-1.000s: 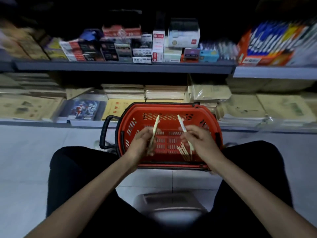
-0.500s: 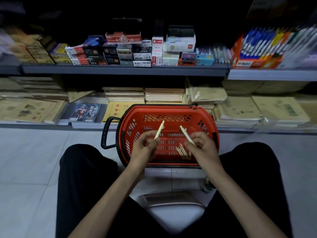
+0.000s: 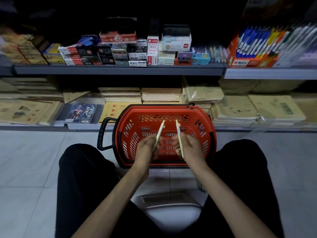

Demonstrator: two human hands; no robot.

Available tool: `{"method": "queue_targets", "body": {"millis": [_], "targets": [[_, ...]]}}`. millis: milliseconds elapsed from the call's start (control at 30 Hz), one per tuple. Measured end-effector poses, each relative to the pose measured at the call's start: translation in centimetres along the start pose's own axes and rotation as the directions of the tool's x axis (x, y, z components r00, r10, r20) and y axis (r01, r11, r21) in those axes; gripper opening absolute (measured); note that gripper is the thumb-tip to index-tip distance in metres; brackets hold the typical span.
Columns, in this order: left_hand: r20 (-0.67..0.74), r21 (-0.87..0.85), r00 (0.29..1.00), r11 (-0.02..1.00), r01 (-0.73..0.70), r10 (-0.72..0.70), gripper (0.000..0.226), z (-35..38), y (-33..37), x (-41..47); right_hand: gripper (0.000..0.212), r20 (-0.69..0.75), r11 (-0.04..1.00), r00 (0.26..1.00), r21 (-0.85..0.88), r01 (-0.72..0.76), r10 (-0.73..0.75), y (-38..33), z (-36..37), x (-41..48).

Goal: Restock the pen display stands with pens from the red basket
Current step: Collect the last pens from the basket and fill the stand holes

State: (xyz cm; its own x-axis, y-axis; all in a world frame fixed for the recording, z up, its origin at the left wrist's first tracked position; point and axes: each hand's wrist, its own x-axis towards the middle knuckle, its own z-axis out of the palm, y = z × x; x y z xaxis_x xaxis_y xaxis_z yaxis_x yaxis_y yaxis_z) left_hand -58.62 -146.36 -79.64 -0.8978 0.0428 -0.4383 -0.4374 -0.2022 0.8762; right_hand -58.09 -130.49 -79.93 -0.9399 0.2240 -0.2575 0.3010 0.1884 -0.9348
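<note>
While the red basket (image 3: 202, 115) stands on the floor, two pale pens are held over it: the left pen (image 3: 160, 129) is pinched by the left hand (image 3: 147, 149), the right pen (image 3: 178, 132) by the right hand (image 3: 193, 148). A few loose pens (image 3: 178, 152), not countable, are seen inside. "2B" is read on one red box (image 3: 118, 39) on the upper shelf (image 3: 120, 70).
</note>
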Motion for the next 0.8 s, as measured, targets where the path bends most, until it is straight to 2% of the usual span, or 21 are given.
{"method": "queue_targets", "body": {"millis": [100,300,400,467,533,667,800], "targets": [[-0.003,-0.016,1.0,1.0,0.0,0.0,0.046,0.4,0.2,-0.1,0.039,-0.004,0.999,0.999,0.037,-0.038,0.038,-0.6,0.5,-0.3],[-0.068,-0.038,0.998,0.999,-0.019,0.016,0.016,0.8,0.6,-0.4,0.004,-0.034,0.982,0.994,0.162,-0.094,0.101,-1.1,-0.5,-0.2],[-0.077,-0.093,0.995,0.993,-0.07,0.062,0.011,1.0,0.9,-0.9,0.014,-0.037,0.982,0.994,0.162,-0.095,0.102,-1.8,-1.9,0.1],[-0.064,-0.131,0.993,0.986,-0.102,0.094,0.009,1.3,1.5,-1.0,0.018,-0.013,0.987,0.997,0.149,-0.069,0.071,-2.7,-2.4,-0.1],[-0.035,-0.163,0.991,0.978,-0.131,0.127,0.012,1.9,2.6,-0.9,0.01,0.005,0.987,1.0,0.159,-0.011,0.01,-4.0,-2.6,-0.5],[0.025,-0.179,0.979,0.964,-0.197,0.204,0.017,3.5,5.3,-1.4,0.019,-0.043,0.97,0.989,0.193,0.148,-0.142,-8.1,-2.8,-0.9],[0.072,-0.178,0.959,0.95,-0.257,0.273,0.02,5.4,8.7,-1.6,0.016,-0.057,0.936,0.968,0.245,0.252,-0.245,-12.3,-3.6,-0.5]]}}
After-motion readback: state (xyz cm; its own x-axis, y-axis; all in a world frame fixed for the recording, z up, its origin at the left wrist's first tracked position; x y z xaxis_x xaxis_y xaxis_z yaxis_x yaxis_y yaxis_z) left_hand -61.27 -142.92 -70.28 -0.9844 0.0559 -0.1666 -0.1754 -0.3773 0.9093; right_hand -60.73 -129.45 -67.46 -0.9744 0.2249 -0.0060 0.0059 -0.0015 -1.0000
